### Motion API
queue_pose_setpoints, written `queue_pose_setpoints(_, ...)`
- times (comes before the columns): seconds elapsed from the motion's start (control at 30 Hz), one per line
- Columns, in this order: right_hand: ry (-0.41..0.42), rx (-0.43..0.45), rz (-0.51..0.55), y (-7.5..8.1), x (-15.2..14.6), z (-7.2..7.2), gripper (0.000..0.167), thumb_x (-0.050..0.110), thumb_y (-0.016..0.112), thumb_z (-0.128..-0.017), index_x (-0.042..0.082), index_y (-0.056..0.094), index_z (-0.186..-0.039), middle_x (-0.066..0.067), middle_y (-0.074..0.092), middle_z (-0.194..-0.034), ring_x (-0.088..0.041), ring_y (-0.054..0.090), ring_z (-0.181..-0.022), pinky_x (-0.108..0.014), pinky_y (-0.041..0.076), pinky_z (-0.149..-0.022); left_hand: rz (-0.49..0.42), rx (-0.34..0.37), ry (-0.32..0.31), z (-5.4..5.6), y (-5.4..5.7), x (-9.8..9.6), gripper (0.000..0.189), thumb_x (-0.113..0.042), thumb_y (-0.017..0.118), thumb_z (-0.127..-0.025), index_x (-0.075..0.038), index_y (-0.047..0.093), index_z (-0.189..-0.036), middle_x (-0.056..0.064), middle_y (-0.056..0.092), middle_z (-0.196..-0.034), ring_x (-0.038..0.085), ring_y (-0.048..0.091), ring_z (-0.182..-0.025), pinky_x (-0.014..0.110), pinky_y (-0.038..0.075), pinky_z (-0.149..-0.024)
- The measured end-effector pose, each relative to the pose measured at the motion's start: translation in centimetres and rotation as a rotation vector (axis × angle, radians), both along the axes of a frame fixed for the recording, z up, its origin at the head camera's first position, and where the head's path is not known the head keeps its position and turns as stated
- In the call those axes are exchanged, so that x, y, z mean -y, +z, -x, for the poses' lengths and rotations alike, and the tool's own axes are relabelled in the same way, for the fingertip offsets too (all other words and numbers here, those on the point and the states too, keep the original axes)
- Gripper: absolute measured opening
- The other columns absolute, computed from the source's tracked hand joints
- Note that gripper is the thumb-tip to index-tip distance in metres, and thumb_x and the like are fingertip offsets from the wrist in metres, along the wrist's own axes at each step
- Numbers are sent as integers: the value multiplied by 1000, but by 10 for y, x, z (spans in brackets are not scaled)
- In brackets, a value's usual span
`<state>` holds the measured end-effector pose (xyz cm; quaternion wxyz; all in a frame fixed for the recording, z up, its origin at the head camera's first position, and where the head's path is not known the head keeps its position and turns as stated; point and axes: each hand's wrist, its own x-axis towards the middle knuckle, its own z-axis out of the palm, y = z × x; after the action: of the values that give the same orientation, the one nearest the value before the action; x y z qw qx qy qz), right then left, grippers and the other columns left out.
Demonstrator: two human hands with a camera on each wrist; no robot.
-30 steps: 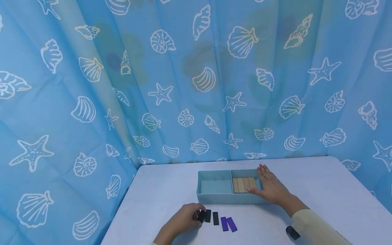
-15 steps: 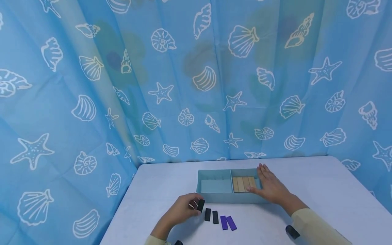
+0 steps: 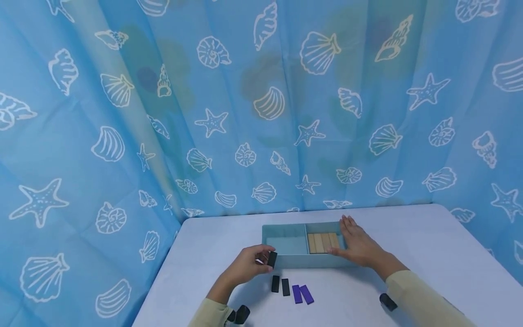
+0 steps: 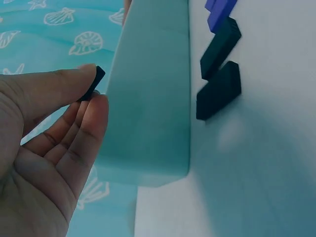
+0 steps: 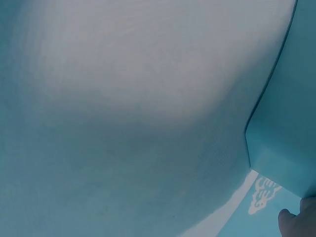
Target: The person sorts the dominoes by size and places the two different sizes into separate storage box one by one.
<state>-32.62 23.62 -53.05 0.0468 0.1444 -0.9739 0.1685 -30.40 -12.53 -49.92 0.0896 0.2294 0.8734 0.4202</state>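
Observation:
Between the thumb and fingertips of my left hand (image 3: 246, 267) is a small black block (image 3: 272, 259), held up in front of the box's left compartment. The left wrist view shows this pinch close up, with the block (image 4: 94, 83) tilted. My right hand (image 3: 360, 244) rests at the right end of the pale teal box (image 3: 300, 261), fingers straight and thumb near the wooden blocks. In the right wrist view only a bit of that hand (image 5: 299, 223) shows at the corner. Several wooden blocks (image 3: 322, 243) lie side by side in the right compartment.
On the white table (image 3: 220, 236), in front of the box, lie two black blocks (image 3: 275, 284) and two purple blocks (image 3: 306, 294). A divider (image 3: 306, 238) splits the box. Behind the table hangs a blue shell-patterned curtain (image 3: 229, 172). Black devices (image 3: 243, 314) sit at both wrists.
My left hand has lifted the black block off the table and carried it up toward the box. The right hand stays at the box's right end.

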Motion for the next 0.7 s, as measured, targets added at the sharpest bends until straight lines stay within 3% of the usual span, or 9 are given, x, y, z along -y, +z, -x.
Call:
queue_pose_setpoints(0.4,1,-15,-15,-4,0,5,111,72,52,-85,-11,16,-150,-28,8,-158,-44,4,-144,-60,12,-113,-14,-96,71,14,8,-10,50,-6,78,-81,-11,62,-128,-6,60,-97,12,61,-89,26,55,-72)
queue_pose_setpoints(0.7,-6,2,-1,-3,0,4,111,71,53,-85,-11,15,-150,-28,8,-158,-44,4,-144,-60,11,-112,-23,-54,74,31,8,-17,47,-5,77,-82,-11,62,-126,-7,61,-100,12,60,-92,30,54,-76)
